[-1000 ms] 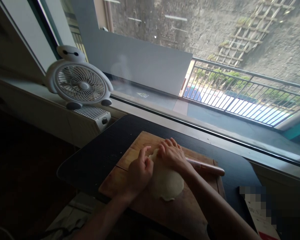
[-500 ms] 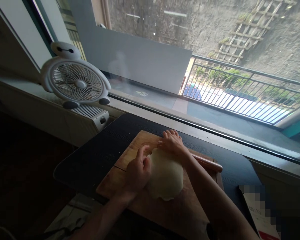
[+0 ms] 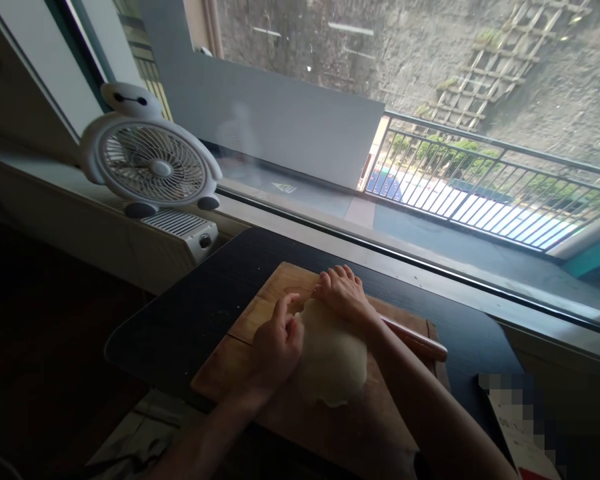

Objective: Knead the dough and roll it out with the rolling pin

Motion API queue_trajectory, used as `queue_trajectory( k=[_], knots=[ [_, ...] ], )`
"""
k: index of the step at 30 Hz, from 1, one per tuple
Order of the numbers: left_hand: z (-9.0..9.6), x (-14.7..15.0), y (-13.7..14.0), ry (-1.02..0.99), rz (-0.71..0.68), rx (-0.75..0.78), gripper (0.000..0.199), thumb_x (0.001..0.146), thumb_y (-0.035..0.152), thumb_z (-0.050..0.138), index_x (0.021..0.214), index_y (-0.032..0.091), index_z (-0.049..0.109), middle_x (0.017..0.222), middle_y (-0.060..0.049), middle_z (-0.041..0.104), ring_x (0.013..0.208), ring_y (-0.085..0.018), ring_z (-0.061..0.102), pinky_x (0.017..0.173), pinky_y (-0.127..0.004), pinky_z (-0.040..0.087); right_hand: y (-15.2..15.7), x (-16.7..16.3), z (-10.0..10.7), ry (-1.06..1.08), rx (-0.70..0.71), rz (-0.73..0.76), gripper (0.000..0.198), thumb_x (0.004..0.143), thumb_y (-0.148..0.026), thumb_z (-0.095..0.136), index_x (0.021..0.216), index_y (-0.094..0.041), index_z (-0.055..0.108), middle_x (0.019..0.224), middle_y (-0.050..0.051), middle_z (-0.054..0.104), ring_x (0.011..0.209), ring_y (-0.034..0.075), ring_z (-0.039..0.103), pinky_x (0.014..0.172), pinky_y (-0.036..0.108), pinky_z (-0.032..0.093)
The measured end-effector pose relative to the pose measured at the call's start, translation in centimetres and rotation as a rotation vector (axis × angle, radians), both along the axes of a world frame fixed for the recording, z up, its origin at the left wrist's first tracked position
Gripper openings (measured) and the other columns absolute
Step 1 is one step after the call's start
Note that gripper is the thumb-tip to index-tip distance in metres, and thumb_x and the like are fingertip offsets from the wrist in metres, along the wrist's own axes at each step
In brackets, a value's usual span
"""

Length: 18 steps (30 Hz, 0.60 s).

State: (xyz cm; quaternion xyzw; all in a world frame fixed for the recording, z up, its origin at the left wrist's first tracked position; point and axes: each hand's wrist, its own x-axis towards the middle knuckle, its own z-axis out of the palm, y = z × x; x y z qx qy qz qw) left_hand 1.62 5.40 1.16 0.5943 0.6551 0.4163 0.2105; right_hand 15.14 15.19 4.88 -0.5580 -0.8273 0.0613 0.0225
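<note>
A pale flat round of dough (image 3: 333, 357) lies on a wooden cutting board (image 3: 300, 417) set on a dark table (image 3: 190, 313). My right hand (image 3: 343, 295) lies palm down on a wooden rolling pin (image 3: 413, 339), pressing it on the dough's far edge. The pin's right end sticks out from under my wrist. My left hand (image 3: 275, 347) pinches the dough's left edge with thumb and fingers.
A white desk fan (image 3: 147, 160) with a cartoon head stands on the sill at the left, over a small heater (image 3: 185, 230). A big window with a balcony railing runs along the far side. A blurred-out box (image 3: 520, 427) sits at the table's right.
My right hand rolled the pin away to the dough's far edge, then drew back slightly toward me. My left hand stayed at the dough's left edge. The view shifted slightly.
</note>
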Motion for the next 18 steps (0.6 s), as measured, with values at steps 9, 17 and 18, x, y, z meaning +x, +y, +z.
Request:
queue_trajectory(
  k=[9, 17, 18],
  knots=[
    [0.5, 0.2, -0.2, -0.015, 0.019, -0.042, 0.04, 0.086, 0.024, 0.041, 0.126, 0.023, 0.044, 0.073, 0.001, 0.067, 0.07, -0.017, 0.063, 0.063, -0.026, 0.041, -1.6, -0.4, -1.4, 0.124, 0.123, -0.075, 0.047, 0.096, -0.042, 0.022, 0.125, -0.018, 0.05, 0.145, 0.011, 0.034, 0.138, 0.026, 0.015, 0.107, 0.047, 0.018],
    [3.4, -2.1, 4.4, -0.067, -0.022, -0.29, 0.03, 0.089, 0.031, 0.048, 0.113, 0.013, 0.056, 0.098, -0.008, 0.064, 0.084, -0.019, 0.062, 0.071, -0.033, 0.051, -4.1, 1.3, -0.6, 0.299, 0.217, 0.012, 0.043, 0.098, -0.033, 0.021, 0.107, -0.024, 0.062, 0.126, 0.006, 0.052, 0.131, 0.021, 0.029, 0.105, 0.038, 0.03],
    [3.8, -2.1, 5.3, -0.072, -0.041, -0.3, 0.031, 0.089, 0.033, 0.05, 0.113, 0.014, 0.055, 0.105, -0.008, 0.062, 0.089, -0.019, 0.061, 0.075, -0.036, 0.052, -5.9, 1.6, -0.9, 0.343, 0.259, 0.058, 0.041, 0.098, -0.03, 0.022, 0.11, -0.024, 0.061, 0.123, 0.005, 0.054, 0.13, 0.019, 0.031, 0.106, 0.036, 0.029]
  ],
)
